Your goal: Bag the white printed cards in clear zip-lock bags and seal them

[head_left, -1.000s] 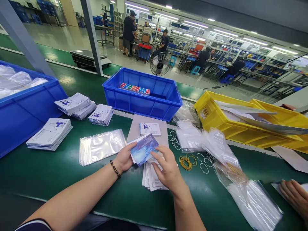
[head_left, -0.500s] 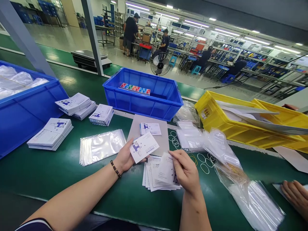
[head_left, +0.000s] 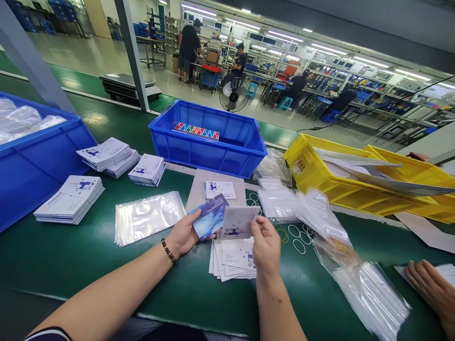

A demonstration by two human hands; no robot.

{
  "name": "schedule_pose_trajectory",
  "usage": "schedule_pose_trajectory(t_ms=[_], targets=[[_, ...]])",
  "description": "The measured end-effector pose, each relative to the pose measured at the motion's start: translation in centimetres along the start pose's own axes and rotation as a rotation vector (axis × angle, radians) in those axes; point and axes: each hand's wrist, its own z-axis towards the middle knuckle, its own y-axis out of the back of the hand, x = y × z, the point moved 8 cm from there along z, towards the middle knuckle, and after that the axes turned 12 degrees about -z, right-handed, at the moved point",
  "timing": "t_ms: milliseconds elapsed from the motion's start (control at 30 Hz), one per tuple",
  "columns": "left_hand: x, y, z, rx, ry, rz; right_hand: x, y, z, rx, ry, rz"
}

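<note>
My left hand [head_left: 185,233] is closed on a blue printed card [head_left: 209,217], thumb on top and fingertips under it. Pinched between the thumb and fingers of my right hand [head_left: 267,244] is a white printed card [head_left: 239,219], slightly blurred and close to the blue one. Beneath both hands lies a loose, fanned pile of white cards [head_left: 232,260]. A small stack of cards [head_left: 220,190] rests on a grey board [head_left: 196,189] just beyond. Left of my left hand lies a flat stack of clear plastic bags [head_left: 147,217].
A blue bin [head_left: 209,158] stands ahead, another blue bin [head_left: 42,161] at left, yellow bins [head_left: 341,192] at right. Banded card stacks [head_left: 71,199] sit at left. Rubber bands [head_left: 299,246] and bagged plastic [head_left: 377,293] lie at right, near another person's hand [head_left: 428,284].
A blue card face now shows in my left hand, where a white one showed. My right hand has lifted a white card off the pile, up beside the left hand.
</note>
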Motion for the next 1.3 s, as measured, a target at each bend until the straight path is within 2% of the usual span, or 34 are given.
schedule_pose_trajectory(t_ms=[67,100,200,233,367,467,533,567,633,733,800,833,933,1033,1167,1233,1300], targets=[[-0.2,-0.2,0.0,0.003,0.016,0.001,1.1,2.1,0.4,-0.068,0.141,-0.081],[-0.3,-0.3,-0.1,0.0,0.018,0.001,1.7,2.4,0.5,-0.028,0.215,-0.151],[-0.5,-0.5,-0.2,-0.025,0.017,0.006,3.0,0.8,0.3,0.245,0.417,-0.422],[-0.5,-0.5,-0.3,-0.04,0.016,0.008,3.4,0.1,-0.1,0.285,0.488,-0.513],[-0.4,-0.2,-0.2,-0.097,-0.005,-0.009,5.6,-2.6,-2.2,0.197,0.781,-0.723],[-0.1,0.3,0.0,-0.118,-0.026,-0.016,6.2,-5.2,-4.1,0.257,0.93,-0.788],[0.6,0.4,0.1,-0.084,0.046,0.062,6.6,-5.5,-4.7,0.242,0.989,-0.758],[1.1,0.3,0.1,-0.047,0.099,0.115,6.8,-4.9,-4.8,0.197,1.003,-0.721],[1.6,0.1,0.0,0.031,0.181,0.198,7.3,-2.8,-4.5,0.065,0.983,-0.634],[0.9,0.5,0.3,0.024,0.141,0.214,7.8,1.3,-3.2,-0.063,0.832,-0.499],[0.0,1.0,0.5,-0.034,0.074,0.201,7.6,3.0,-2.1,-0.024,0.681,-0.44],[-0.3,1.1,0.6,-0.057,0.045,0.194,7.4,3.3,-1.5,0.04,0.613,-0.431],[-0.7,1.1,0.5,-0.082,0.0,0.19,5.8,1.6,-0.4,0.339,0.468,-0.491],[-0.5,0.9,0.4,-0.085,-0.002,0.198,2.6,-1.2,0.4,0.6,0.376,-0.66],[-0.3,0.6,0.3,-0.077,0.002,0.209,0.1,-3.2,3.2,0.534,0.373,-0.891],[-0.2,0.5,0.3,-0.058,0.003,0.232,0.1,-4.8,4.8,0.524,0.397,-0.985],[-0.1,0.4,0.2,-0.046,0.011,0.26,0.5,-7.3,6.3,0.584,0.446,-1.071]])
